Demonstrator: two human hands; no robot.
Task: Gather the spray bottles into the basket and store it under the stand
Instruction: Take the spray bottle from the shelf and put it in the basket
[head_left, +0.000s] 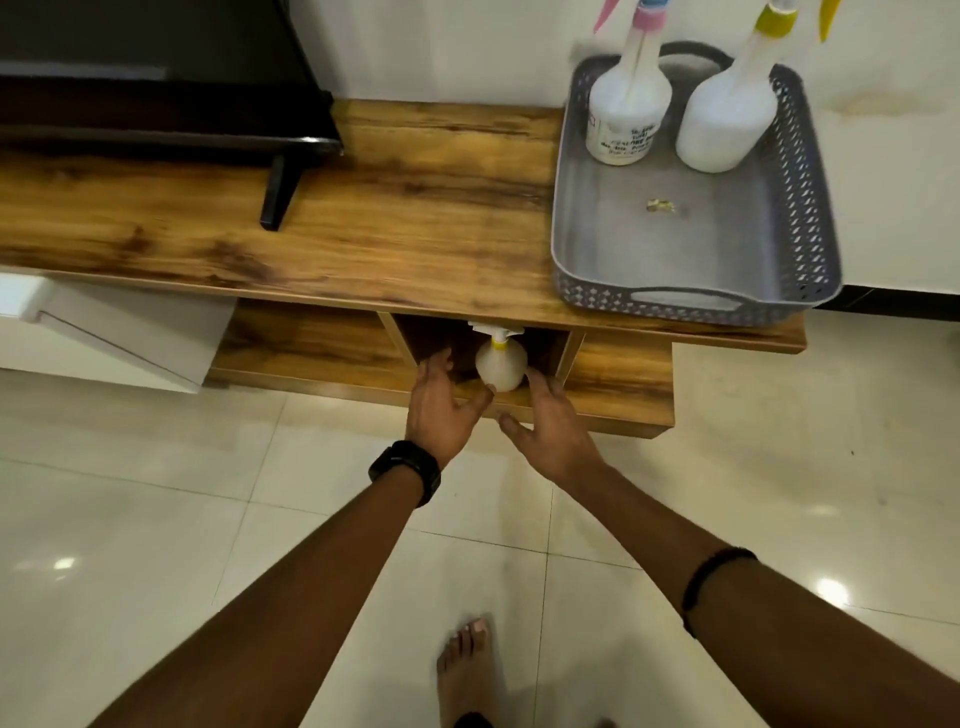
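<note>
A grey perforated basket (587, 244) sits on the right end of the wooden stand top (415, 208). Two white spray bottles stand at its far end: one with a pink collar (626, 111) and one with a yellow collar (727, 114). A third white spray bottle with a yellow collar (501, 366) stands in the open cubby (431, 338) under the stand top. My left hand (441, 410) and my right hand (550, 431) reach toward this bottle from either side, fingers spread. The left thumb touches the bottle's base; neither hand grips it.
A black TV (156, 104) with its foot (278, 197) stands on the stand's left part. A white drawer unit (114, 332) sits at the lower left. Glossy floor tiles (156, 545) lie below, and a bare foot (467, 670) shows near the bottom edge.
</note>
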